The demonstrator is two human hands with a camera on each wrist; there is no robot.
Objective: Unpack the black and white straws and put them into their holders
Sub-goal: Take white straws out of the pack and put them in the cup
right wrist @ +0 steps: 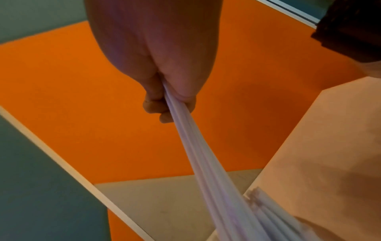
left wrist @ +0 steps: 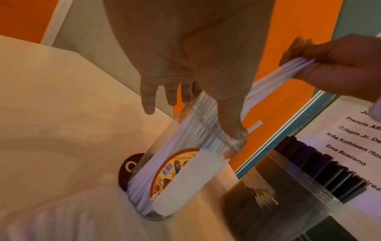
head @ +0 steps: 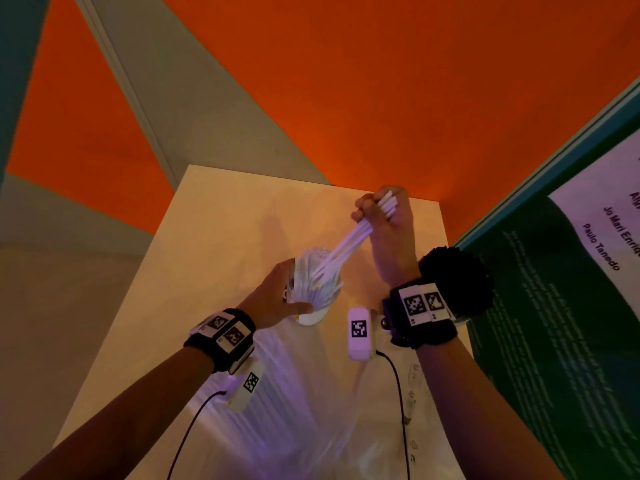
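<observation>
A clear holder [head: 310, 316] stands on the pale table [head: 221, 233], packed with white straws [left wrist: 164, 151]. My left hand [head: 277, 296] grips it near the rim, thumb on the near edge and fingers round the far side. My right hand [head: 384, 216] is raised above and to the right, fist closed round the top of a bundle of white straws [head: 346, 240]. The bundle slants down, with its lower ends inside the holder's mouth. In the right wrist view the bundle [right wrist: 198, 154] runs from the fist down to the holder. A second clear holder [left wrist: 288, 187] with black straws [left wrist: 321, 166] stands to the right.
A crumpled clear plastic bag [head: 277, 410] lies on the table in front of the holder. A green and white poster board [head: 554, 323] leans along the table's right edge. A brown round label [left wrist: 128, 166] sits by the holder's base. Orange floor lies beyond the table.
</observation>
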